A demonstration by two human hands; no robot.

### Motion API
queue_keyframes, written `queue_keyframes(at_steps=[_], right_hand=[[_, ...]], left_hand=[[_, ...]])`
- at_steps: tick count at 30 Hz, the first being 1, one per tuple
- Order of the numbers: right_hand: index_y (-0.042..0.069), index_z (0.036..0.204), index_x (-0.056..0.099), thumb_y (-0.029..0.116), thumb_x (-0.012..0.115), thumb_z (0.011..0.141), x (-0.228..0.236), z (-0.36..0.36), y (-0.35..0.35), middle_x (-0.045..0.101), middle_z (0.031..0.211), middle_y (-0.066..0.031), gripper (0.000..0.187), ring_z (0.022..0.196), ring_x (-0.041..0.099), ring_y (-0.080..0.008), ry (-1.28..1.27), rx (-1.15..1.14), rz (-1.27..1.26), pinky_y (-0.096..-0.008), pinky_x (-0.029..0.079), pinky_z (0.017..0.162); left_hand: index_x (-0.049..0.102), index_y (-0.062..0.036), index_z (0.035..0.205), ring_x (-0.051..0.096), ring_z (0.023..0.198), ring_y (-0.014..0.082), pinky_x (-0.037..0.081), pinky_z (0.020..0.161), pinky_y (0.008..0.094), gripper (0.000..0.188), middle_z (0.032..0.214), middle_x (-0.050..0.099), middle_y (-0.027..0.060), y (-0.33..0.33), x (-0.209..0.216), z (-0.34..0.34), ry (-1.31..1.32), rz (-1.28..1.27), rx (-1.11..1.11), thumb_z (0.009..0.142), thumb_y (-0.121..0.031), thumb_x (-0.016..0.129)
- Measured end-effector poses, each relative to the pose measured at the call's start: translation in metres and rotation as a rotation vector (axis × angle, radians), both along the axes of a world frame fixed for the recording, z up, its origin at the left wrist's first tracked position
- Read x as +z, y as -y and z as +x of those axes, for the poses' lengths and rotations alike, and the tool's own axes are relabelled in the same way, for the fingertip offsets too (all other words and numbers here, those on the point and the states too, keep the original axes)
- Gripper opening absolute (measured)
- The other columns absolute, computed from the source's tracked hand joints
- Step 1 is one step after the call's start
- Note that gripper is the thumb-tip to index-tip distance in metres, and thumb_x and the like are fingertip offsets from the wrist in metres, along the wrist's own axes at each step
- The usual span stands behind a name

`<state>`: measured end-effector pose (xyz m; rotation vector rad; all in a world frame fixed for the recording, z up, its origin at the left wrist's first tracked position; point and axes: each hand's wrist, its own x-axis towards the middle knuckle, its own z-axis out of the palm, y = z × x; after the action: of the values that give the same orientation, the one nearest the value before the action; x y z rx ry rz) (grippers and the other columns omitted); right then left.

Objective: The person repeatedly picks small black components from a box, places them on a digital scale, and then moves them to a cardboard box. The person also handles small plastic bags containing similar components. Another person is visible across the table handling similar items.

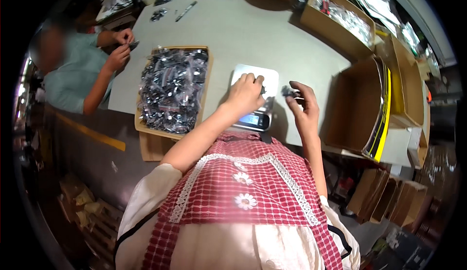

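Observation:
A digital scale with a pale square platform and a lit blue display lies on the table in front of me. My left hand is over its platform, fingers curled down. A bit of something dark shows by those fingertips, too little of it to name. Just right of the scale, my right hand pinches a small clear bag of dark parts between thumb and fingers. Left of the scale stands a shallow cardboard box, heaped with similar small clear bags of dark pieces.
An open cardboard box stands at the right table edge. Behind it, another box holds clear packets. Across the left side, a person in a green shirt handles a small dark item. A pen-like object and dark pieces lie farther back.

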<state>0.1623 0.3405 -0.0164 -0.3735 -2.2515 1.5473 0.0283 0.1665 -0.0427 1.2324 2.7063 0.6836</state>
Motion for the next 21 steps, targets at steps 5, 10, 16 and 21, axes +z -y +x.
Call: queue_keyframes(at_steps=[5,10,16,21], right_hand=[[0.005,0.138,0.062,0.011,0.074,0.092,-0.049,-0.017,-0.011,0.061,0.139,-0.0118,0.048,0.124,0.060,-0.0252,0.006,-0.080,-0.123,-0.0387,0.049,0.106],[0.002,0.129,0.066,0.000,0.068,0.089,-0.103,-0.010,-0.054,0.062,0.131,-0.0140,0.040,0.121,0.063,-0.0241,0.114,-0.218,-0.090,-0.0360,0.050,0.105],[0.004,0.106,0.072,-0.001,0.063,0.084,-0.107,-0.028,-0.065,0.067,0.115,-0.0128,0.024,0.105,0.066,-0.0275,0.018,-0.216,0.320,-0.0379,0.054,0.091],[0.006,0.095,0.074,0.001,0.061,0.080,-0.112,-0.042,-0.064,0.069,0.105,-0.0120,0.020,0.096,0.065,-0.0302,-0.069,-0.283,0.475,-0.0411,0.053,0.085]], left_hand=[[0.062,-0.0021,0.117,0.058,0.108,0.0390,0.053,0.093,0.0469,0.041,0.108,0.060,0.0197,0.047,0.049,0.003,-0.146,0.209,0.121,0.077,-0.011,0.066],[0.070,-0.0127,0.116,0.056,0.109,0.0377,0.047,0.097,0.0495,0.043,0.111,0.060,0.0151,0.120,0.135,-0.012,-0.534,0.401,0.340,0.073,-0.013,0.065],[0.073,-0.0159,0.125,0.055,0.126,0.0362,0.040,0.107,0.0523,0.044,0.135,0.063,0.0138,0.175,0.072,-0.065,-0.465,0.124,0.609,0.088,-0.039,0.068],[0.075,-0.0171,0.126,0.056,0.130,0.0346,0.038,0.111,0.0553,0.048,0.136,0.065,0.0152,0.161,0.068,-0.096,-0.315,0.007,0.681,0.092,-0.049,0.064]])
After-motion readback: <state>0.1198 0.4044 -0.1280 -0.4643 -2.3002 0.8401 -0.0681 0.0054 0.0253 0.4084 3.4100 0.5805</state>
